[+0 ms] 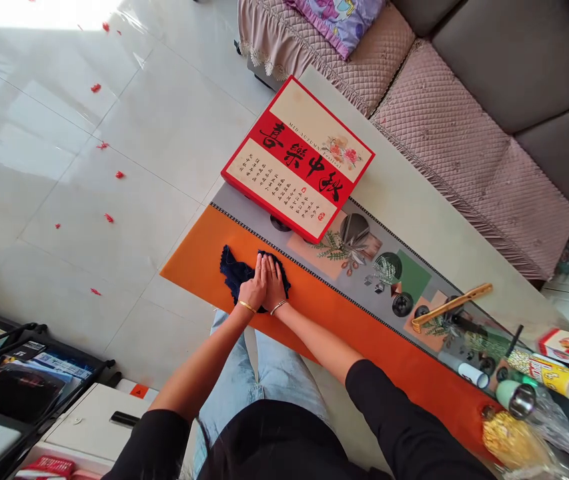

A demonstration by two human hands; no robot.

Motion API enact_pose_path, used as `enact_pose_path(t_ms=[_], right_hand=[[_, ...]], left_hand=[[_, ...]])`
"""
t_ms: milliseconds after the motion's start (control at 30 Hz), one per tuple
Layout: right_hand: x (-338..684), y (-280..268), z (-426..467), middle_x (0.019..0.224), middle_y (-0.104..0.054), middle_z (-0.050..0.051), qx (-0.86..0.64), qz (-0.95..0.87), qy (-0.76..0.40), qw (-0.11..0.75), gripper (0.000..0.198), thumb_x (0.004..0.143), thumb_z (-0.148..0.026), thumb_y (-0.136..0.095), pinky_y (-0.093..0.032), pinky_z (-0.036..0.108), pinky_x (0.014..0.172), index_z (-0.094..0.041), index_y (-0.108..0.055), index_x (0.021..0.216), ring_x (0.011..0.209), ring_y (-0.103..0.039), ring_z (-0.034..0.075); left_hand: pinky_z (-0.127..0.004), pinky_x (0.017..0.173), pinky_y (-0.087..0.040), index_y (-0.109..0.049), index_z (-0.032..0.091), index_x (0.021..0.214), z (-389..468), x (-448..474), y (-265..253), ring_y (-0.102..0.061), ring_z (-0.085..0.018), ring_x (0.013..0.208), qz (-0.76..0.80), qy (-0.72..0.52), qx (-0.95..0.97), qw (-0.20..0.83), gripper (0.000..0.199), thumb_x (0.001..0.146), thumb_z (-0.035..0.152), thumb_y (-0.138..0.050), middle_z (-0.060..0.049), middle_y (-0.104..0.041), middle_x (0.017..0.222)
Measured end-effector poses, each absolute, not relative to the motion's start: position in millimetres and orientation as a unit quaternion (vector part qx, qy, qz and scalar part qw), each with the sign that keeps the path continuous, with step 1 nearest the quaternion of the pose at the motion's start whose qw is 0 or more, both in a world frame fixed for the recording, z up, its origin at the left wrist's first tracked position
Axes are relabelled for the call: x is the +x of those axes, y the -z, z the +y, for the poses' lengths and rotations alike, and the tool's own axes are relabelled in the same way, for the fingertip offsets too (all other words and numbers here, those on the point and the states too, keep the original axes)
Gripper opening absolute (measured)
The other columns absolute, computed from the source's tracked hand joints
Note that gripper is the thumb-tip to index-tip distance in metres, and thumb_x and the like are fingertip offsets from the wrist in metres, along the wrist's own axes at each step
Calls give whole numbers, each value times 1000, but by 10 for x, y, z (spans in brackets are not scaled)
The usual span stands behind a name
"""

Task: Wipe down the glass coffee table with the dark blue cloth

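A crumpled dark blue cloth (235, 272) with frayed edges lies on the orange strip of a table mat (204, 250). My left hand (254, 288), below a gold bracelet, presses flat on the cloth with fingers stretched forward. Close against it, my right hand (275, 288), with a silver bangle at the wrist, lies flat on the same cloth. The two hands touch and partly overlap, and part of the cloth is hidden under them. Just beyond sits a red and cream gift box (298, 159) printed with Chinese characters and "Mid-Autumn Festival".
A wooden back scratcher (451, 308), a yellow popcorn tub (549, 373), a green cup (514, 398) and a bag of snacks (511, 437) stand or lie at the table's right end. A quilted sofa (444, 107) runs along the far side. Red scraps (109, 218) dot the tiled floor.
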State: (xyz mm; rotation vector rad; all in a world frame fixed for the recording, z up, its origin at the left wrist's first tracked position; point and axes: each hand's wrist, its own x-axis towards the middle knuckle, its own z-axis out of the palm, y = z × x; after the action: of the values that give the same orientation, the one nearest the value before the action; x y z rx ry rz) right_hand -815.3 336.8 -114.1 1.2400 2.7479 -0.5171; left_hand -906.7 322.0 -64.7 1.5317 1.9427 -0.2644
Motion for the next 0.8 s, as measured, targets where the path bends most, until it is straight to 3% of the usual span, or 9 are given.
enact_pose_path(t_ms=[267, 400, 800], right_hand=[[-9040, 1216, 3971, 166, -17, 19, 381, 906, 185, -3, 66, 101, -24, -34, -20, 54, 126, -2, -11, 159, 156, -10, 29], [-9305, 1237, 4163, 166, -15, 19, 374, 910, 180, -25, 66, 102, -27, -33, -17, 53, 126, -1, -12, 159, 156, -8, 30], [-9514, 1219, 4474, 167, -16, 16, 351, 912, 209, -37, 64, 101, -23, -30, -15, 51, 128, -4, -13, 159, 156, -8, 26]], left_hand=[[-35, 65, -59, -7, 15, 161, 3747, -9889, 743, -72, -21, 80, 781, 106, 564, 248, 66, 97, 18, -23, -25, -6, 163], [-36, 71, -59, -5, 18, 161, 3943, -10147, 754, -72, -22, 84, 791, 93, 556, 237, 67, 97, 20, -26, -23, -7, 164], [-34, 79, -58, -5, 20, 162, 4197, -10300, 768, -70, -22, 95, 830, 78, 507, 218, 66, 99, 25, -27, -18, -9, 166]])
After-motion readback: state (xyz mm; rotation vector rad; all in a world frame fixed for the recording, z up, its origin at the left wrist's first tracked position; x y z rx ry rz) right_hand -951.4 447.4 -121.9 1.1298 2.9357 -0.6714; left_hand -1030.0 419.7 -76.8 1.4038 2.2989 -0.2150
